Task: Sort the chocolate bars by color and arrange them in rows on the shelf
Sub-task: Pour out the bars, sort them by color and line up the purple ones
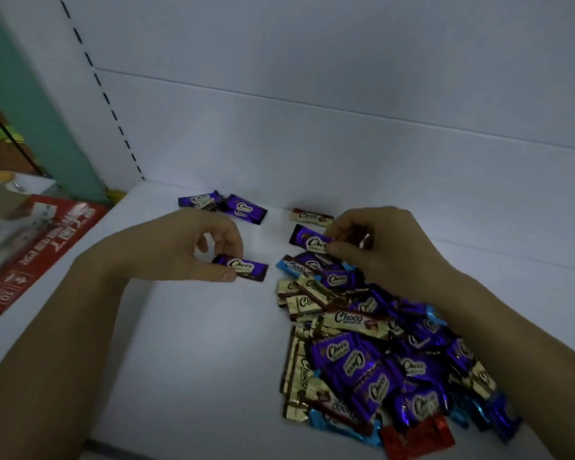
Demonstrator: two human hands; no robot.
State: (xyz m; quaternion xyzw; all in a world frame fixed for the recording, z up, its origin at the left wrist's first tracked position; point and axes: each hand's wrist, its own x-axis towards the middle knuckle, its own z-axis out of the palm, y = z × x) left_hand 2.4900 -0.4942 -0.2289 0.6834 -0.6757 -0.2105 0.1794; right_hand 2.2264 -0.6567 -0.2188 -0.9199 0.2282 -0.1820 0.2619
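A heap of chocolate bars (372, 353) in purple, gold, blue and red wrappers lies on the right of the white shelf (193, 343). My left hand (193, 247) pinches a purple bar (243, 267) just above the shelf, left of the heap. At the heap's far end, my right hand (382, 247) holds another purple bar (307, 241) between thumb and fingers. Two purple bars (224, 205) lie near the back wall, and a gold bar (312, 216) lies to their right.
The shelf's white back panel (346, 127) rises behind the bars. A slotted upright (103, 94) runs along the left corner. A red carton (37, 254) with printed characters lies beyond the shelf's left edge.
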